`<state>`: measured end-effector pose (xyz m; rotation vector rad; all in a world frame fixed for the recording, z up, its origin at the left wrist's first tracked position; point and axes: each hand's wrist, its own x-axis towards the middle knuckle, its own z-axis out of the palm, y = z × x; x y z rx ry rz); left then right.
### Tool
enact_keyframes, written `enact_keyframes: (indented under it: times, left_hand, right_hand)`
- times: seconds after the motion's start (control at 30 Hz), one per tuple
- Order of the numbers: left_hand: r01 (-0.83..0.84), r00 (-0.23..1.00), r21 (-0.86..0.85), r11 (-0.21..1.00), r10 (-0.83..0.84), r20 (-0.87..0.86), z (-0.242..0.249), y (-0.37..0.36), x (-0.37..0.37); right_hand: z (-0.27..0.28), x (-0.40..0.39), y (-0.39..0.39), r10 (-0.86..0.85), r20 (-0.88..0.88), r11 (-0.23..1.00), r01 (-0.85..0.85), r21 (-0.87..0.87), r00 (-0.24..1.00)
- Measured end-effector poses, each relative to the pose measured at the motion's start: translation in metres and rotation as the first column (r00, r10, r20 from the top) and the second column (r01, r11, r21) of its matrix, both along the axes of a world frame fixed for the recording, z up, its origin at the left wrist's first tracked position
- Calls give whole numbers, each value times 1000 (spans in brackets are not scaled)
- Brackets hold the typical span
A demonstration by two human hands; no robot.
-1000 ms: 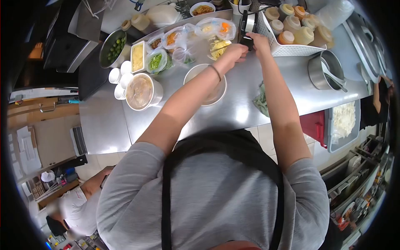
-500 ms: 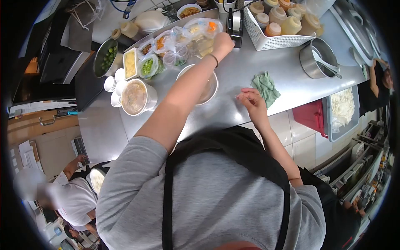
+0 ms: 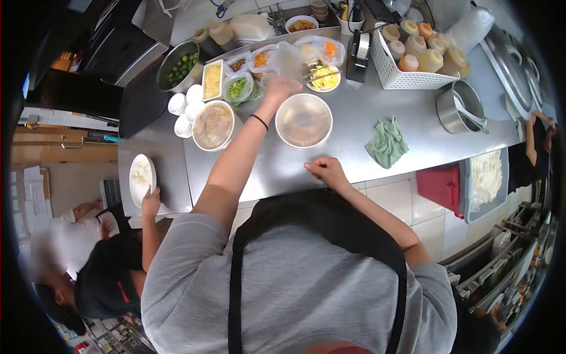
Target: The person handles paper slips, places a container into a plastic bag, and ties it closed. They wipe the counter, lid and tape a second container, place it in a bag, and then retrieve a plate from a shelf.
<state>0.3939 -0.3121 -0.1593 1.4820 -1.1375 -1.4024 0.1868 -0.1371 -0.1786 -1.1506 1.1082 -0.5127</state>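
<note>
My left hand (image 3: 282, 88), with a dark band at the wrist, reaches over the far side of the counter. It is beside a white bowl of yellow shreds (image 3: 324, 78), where metal tongs (image 3: 311, 75) lie; its fingers are blurred. A blurred, pale patch lies just beyond it. Closer to me stands a round lidded plastic tub (image 3: 303, 120). My right hand (image 3: 328, 171) hovers near the counter's front edge, fingers curled in, with nothing visible in them. Left of my forearm are another lidded tub (image 3: 213, 125), a bag of chopped greens (image 3: 238, 88) and a tray of pale yellow food (image 3: 213, 81).
Another person's hand (image 3: 151, 201) holds a white bowl of rice (image 3: 142, 177) at the counter's left. Small white cups (image 3: 183, 125) and a pot of limes (image 3: 181, 69) stand nearby. Rightward are a green cloth (image 3: 387, 143), a bottle basket (image 3: 407, 74) and a steel pot (image 3: 458, 109).
My left hand has moved left, and the yellow shreds and tongs now show uncovered. My right hand has come closer to my body, fingers more curled. A co-worker's rice bowl has appeared at the left.
</note>
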Motion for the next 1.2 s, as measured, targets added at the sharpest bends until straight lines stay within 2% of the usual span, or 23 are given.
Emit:
enact_keyframes:
  times: [0.03, 0.1, 0.17, 0.23, 0.3, 0.33, 0.37, 0.47, 0.6, 0.67, 0.7, 0.77, 0.8, 0.87, 0.9, 0.97, 1.0, 1.03, 1.07, 1.1, 1.13, 1.17, 1.2]
  left_hand:
    - [10, 997, -54, 999, -6, 74, -2, 8, -1]
    - [-5, 999, -28, 1000, 6, 33, -3, 18, 2]
    - [193, 979, 305, 932, -163, -123, 6, 26, 8]
    - [263, 948, 361, 895, -170, -271, -7, 36, 15]
    - [297, 944, 356, 886, -215, -252, -33, 38, 24]
    - [330, 927, 397, 857, -214, -309, -42, 41, 27]
    - [376, 903, 429, 822, -221, -367, -41, 43, 24]
    - [241, 947, 415, 877, -119, -298, -38, 56, 16]
    - [119, 959, 402, 908, 0, -284, -56, 64, 25]
    - [52, 964, 340, 939, 42, -263, -42, 71, 23]
    - [9, 971, 295, 955, 62, -230, -26, 79, 20]
    - [-55, 948, 223, 973, 122, -295, -15, 88, 25]
    - [-56, 947, 217, 974, 121, -298, -5, 95, 25]
    - [-54, 999, 79, 995, 54, -2, 15, 105, 21]
    - [-58, 998, 73, 996, 59, -6, 12, 108, 22]
    - [-31, 980, 0, 1000, 30, 198, 6, 112, 26]
    - [-35, 980, -6, 999, 36, 197, 5, 115, 28]
    - [-74, 958, -31, 997, 80, 276, 5, 121, 30]
    - [-113, 929, -58, 992, 126, 349, 7, 128, 30]
    - [-196, 928, -69, 978, 208, 308, 13, 137, 28]
    - [-280, 920, -78, 957, 290, 264, 19, 147, 26]
    - [-316, 915, -44, 948, 317, 248, 17, 157, 31]
    - [-351, 910, -7, 936, 343, 234, 15, 170, 39]
  right_hand:
    - [-5, 0, 0, 9, -5, 1000, -9, -7, 1000]
    - [-13, -2, -3, -63, -114, 977, 38, -211, 992]
    - [-12, -6, -10, -61, -168, 977, 24, -213, 984]
    - [-12, -7, -18, -62, -214, 975, 12, -223, 975]
    - [-13, -10, -20, -57, -192, 933, -16, -358, 980]
    - [-5, -14, -24, -44, -305, 859, -120, -497, 951]
    - [-3, -15, -27, -60, -312, 853, -114, -509, 948]
    - [2, -17, -35, -67, -673, 744, -413, -525, 736]
    - [8, -17, -44, -80, -704, 711, -455, -536, 705]
    - [13, -24, -62, 75, -786, 726, -574, -379, 614]
    - [20, -36, -78, 59, -791, 722, -573, -387, 609]
    - [44, -68, -125, 289, -552, 746, -545, -382, 782]
    - [69, -81, -148, 188, -471, 787, -419, -453, 862]
    - [110, -109, -211, -15, -316, 789, -183, -586, 949]
    - [157, -117, -229, -198, -392, 682, -161, -714, 898]
    - [189, -151, -301, -539, -377, 393, -171, -903, 753]
    - [195, -169, -344, -825, -434, 313, -347, -884, 361]
    - [220, -189, -374, -834, -535, 395, -531, -750, 134]
    - [232, -211, -403, -865, -494, 430, -637, -640, -88]
    - [242, -234, -431, -870, -448, 456, -680, -575, -205]
    - [260, -247, -453, -765, -580, 618, -571, -540, -280]
    - [265, -257, -462, -791, -444, 606, -638, -476, -420]
    - [268, -267, -474, -742, -492, 657, -639, -400, -455]
